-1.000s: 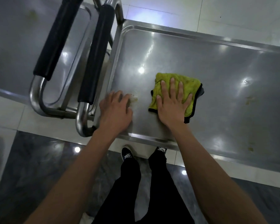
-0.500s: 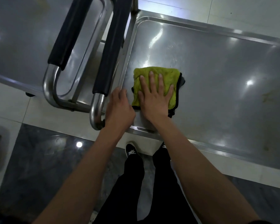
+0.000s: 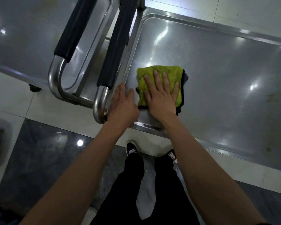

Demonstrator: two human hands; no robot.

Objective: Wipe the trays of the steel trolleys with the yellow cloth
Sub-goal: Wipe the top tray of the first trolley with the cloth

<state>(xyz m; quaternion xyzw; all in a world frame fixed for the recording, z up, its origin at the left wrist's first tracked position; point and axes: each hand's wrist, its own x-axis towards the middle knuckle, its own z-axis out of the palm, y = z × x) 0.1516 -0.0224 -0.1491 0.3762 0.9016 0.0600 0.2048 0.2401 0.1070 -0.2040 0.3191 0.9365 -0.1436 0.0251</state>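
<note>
At the far left we see the tray (image 3: 23, 46) of a second steel trolley, its padded handle (image 3: 75, 28) curving down into bare steel tube. Just beside it stands the black-padded handle (image 3: 115, 44) of the trolley in front of us. Our left hand (image 3: 122, 104) rests with straight, relaxed fingers on the near left corner of that trolley's tray (image 3: 225, 70), at its rim, holding nothing. Just to its right, our right hand (image 3: 161, 96) lies flat with fingers spread on the yellow cloth (image 3: 159, 72), pressing it down. The folded cloth sits on the tray floor near the left edge, close to the near rim. Further right the steel shows faint brownish marks (image 3: 272, 98). Below the near rim, our black trousers and dark shoes (image 3: 132, 149) stand on the tiled floor.
</note>
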